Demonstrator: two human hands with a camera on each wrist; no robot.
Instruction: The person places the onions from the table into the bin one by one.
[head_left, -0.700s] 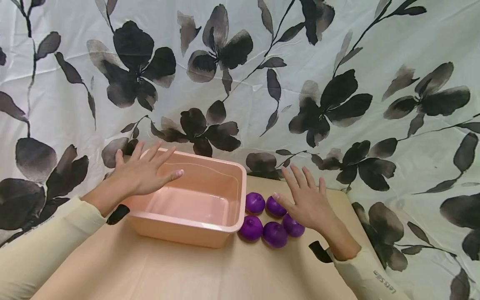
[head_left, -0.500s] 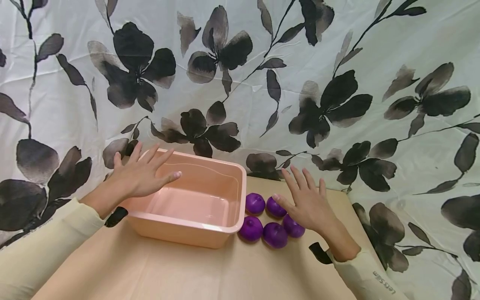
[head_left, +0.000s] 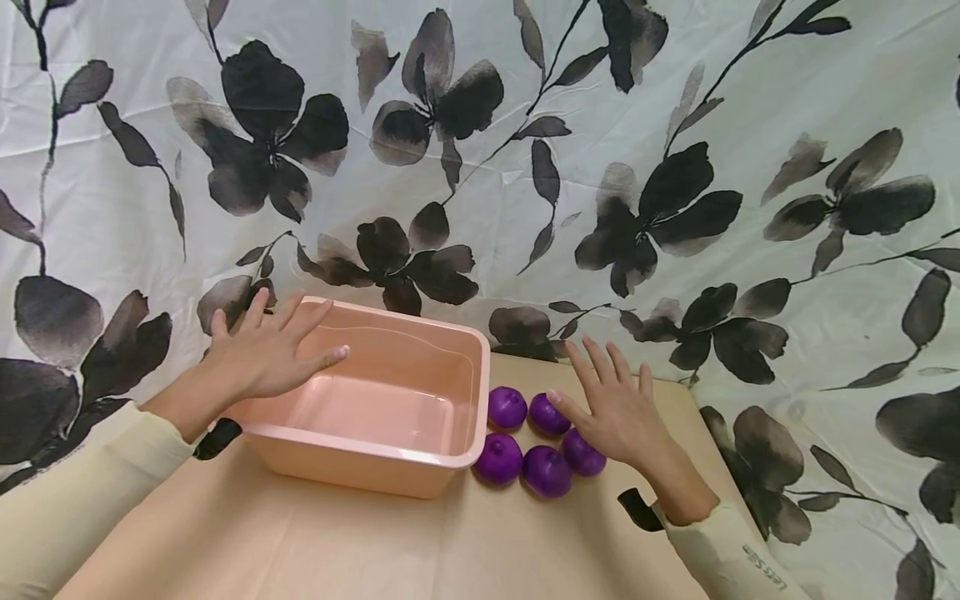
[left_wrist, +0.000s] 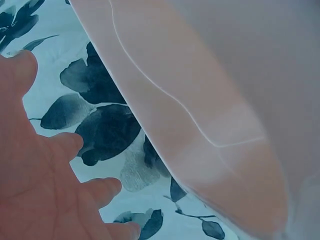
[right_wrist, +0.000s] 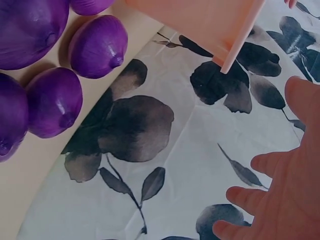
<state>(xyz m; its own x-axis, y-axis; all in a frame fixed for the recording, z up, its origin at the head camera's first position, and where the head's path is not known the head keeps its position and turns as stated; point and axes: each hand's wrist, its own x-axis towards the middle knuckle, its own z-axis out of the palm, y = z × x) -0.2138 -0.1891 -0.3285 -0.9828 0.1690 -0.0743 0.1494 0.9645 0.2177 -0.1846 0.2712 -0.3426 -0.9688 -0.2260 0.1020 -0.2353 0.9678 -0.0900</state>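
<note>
A pink rectangular plastic tub (head_left: 360,448) stands on the table with nothing inside it. My left hand (head_left: 262,354), fingers spread, hovers over the tub's left end. The left wrist view has that palm (left_wrist: 45,165) beside the tub's inner wall (left_wrist: 190,150). Several purple onions (head_left: 498,459) are grouped against the tub's right side. Above their right edge my right hand (head_left: 618,417) is held with spread fingers, partly overlapping the rear onions in the head view. In the right wrist view, its fingers (right_wrist: 245,200) hold nothing and are apart from the onions (right_wrist: 98,46).
The pale wooden table (head_left: 360,550) extends in front of the tub. A white cloth with dark flowers (head_left: 525,233) hangs behind it and runs down past the table's right edge. Each wrist carries a small black strap (head_left: 641,508).
My left hand has drifted slightly left over the tub. The right hand stays almost where it was, and the onions and tub have not been moved.
</note>
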